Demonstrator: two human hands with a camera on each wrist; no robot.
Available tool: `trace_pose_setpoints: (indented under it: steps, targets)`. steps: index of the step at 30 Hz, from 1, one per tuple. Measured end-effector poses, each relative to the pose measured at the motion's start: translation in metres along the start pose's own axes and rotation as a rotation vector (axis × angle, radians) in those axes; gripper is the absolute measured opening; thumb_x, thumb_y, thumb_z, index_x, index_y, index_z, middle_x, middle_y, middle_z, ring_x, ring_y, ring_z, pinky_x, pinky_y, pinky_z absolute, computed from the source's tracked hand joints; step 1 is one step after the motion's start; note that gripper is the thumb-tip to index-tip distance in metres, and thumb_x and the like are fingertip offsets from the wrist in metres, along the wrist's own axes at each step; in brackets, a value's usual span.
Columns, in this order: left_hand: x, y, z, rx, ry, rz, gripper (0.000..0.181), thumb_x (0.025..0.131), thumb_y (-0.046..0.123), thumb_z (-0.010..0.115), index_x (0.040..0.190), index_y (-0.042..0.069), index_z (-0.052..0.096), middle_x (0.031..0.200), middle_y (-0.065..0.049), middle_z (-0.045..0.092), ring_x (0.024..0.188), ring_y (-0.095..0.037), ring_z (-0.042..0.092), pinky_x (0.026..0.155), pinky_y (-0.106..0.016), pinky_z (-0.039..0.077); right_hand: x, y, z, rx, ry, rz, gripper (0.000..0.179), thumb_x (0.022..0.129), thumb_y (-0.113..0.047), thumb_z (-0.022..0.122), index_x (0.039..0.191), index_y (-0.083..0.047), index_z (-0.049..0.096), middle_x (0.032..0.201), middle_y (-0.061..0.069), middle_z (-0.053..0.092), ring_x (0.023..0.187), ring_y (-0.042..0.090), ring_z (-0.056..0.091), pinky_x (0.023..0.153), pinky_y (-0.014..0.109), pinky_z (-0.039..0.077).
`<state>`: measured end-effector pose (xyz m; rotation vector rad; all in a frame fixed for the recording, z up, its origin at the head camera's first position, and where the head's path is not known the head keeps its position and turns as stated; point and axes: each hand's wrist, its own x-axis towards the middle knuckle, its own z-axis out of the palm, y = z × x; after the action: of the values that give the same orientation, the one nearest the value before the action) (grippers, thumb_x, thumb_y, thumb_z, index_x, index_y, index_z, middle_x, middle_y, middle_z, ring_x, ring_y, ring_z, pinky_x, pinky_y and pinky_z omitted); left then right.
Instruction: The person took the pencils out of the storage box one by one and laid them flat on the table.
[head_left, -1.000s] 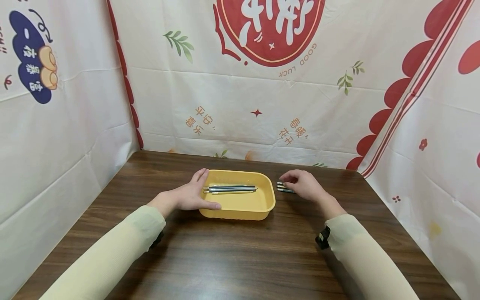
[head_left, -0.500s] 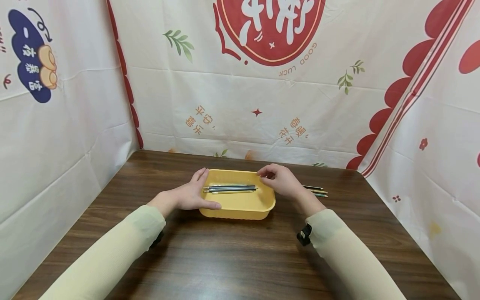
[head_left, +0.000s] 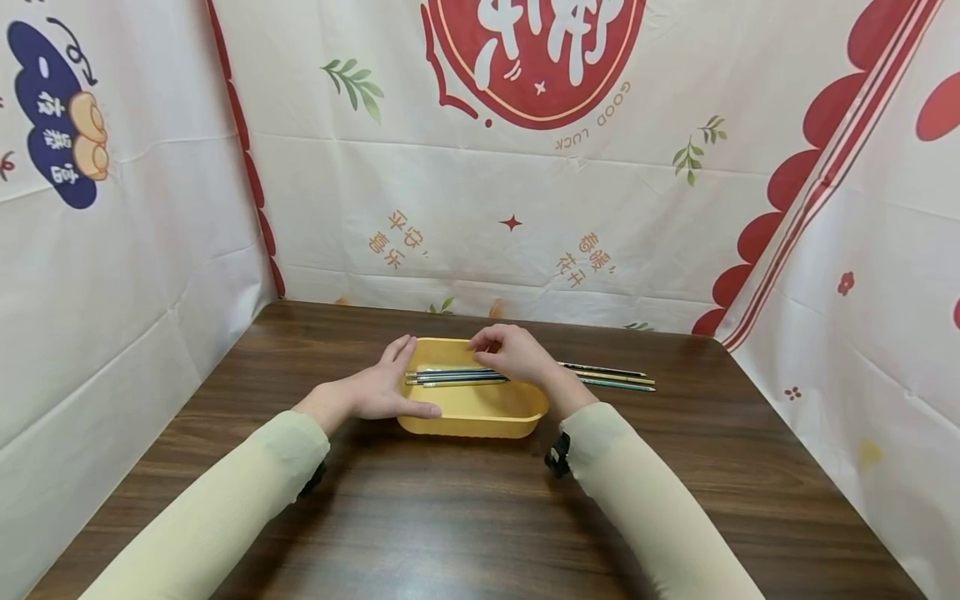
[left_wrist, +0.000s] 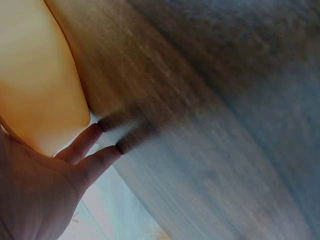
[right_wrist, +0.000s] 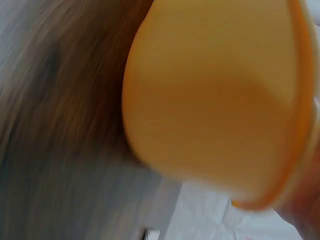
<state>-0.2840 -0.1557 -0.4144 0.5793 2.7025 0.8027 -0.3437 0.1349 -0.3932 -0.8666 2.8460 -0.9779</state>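
A yellow plastic tray [head_left: 487,406] stands on the table with several pencils [head_left: 456,377] lying lengthwise inside. My left hand [head_left: 375,392] holds its left end, thumb over the near rim and fingers at the far corner. In the left wrist view, fingertips of that hand [left_wrist: 40,187] lie along the tray's outer wall. Over the far right part of the tray is my right hand [head_left: 516,353], fingers bent, with nothing visible in them. It hides the pencils' right ends. To the right of the tray, a black pencil [head_left: 606,369], a yellow one and a green one [head_left: 618,384] lie on the table.
The dark wooden table [head_left: 450,517] is enclosed by white printed cloth [head_left: 495,183] behind and at both sides. The tray's wall [right_wrist: 210,100] fills much of the right wrist view. A pencil's pale end [right_wrist: 152,234] shows at that view's lower edge.
My right hand has moved left, from the pencils on the table to over the tray, leaving those pencils in view. My left hand and the tray have stayed put.
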Motion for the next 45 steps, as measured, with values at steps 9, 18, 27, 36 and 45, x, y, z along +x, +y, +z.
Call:
trace_pose_setpoints:
  steps: [9,18,27,36,45]
  targets:
    - [0.001,-0.001,0.005,0.013,-0.002,0.002,0.145,0.085,0.083,0.076,0.177,0.013,-0.010,0.185,-0.012,-0.014,0.166,-0.044,0.027,0.132,-0.058,0.033,0.008,-0.002,0.027,0.060,-0.039,0.027,0.017,0.104,-0.016,0.076,0.118,-0.010,0.083,0.108,0.003,0.081,0.094,0.013,0.066,0.087,0.029,0.054]
    - [0.001,0.000,0.004,0.013,-0.003,0.001,0.145,0.084,0.084,0.076,0.177,0.014,-0.012,0.185,-0.010,-0.016,0.165,-0.043,0.030,0.131,-0.057,0.035,0.003,0.002,0.035,0.067,-0.087,0.063,0.012,0.102,-0.012,0.078,0.112,-0.013,0.085,0.108,0.000,0.082,0.094,0.011,0.065,0.091,0.031,0.055]
    - [0.000,-0.001,0.003,0.005,0.006,0.008,0.145,0.085,0.082,0.077,0.177,0.012,-0.011,0.185,-0.009,-0.015,0.164,-0.043,0.032,0.130,-0.056,0.036,0.004,0.006,0.037,-0.025,-0.150,0.044,0.010,0.101,-0.010,0.078,0.103,-0.017,0.085,0.104,-0.002,0.081,0.089,0.013,0.063,0.088,0.031,0.054]
    - [-0.003,0.001,0.001,-0.011,0.004,0.005,0.145,0.085,0.080,0.078,0.177,0.012,-0.011,0.185,-0.009,-0.015,0.167,-0.042,0.027,0.131,-0.057,0.034,0.006,0.007,0.039,-0.130,-0.175,-0.008,0.009,0.102,-0.014,0.079,0.100,-0.019,0.086,0.105,-0.004,0.081,0.093,0.010,0.065,0.093,0.034,0.057]
    - [-0.001,0.002,0.000,-0.002,0.002,0.013,0.145,0.086,0.080,0.078,0.176,0.010,-0.011,0.185,-0.012,-0.014,0.167,-0.043,0.026,0.131,-0.057,0.034,0.007,0.007,0.038,-0.185,-0.190,-0.047,0.005,0.100,-0.017,0.081,0.101,-0.017,0.086,0.101,-0.004,0.080,0.089,0.006,0.065,0.090,0.029,0.057]
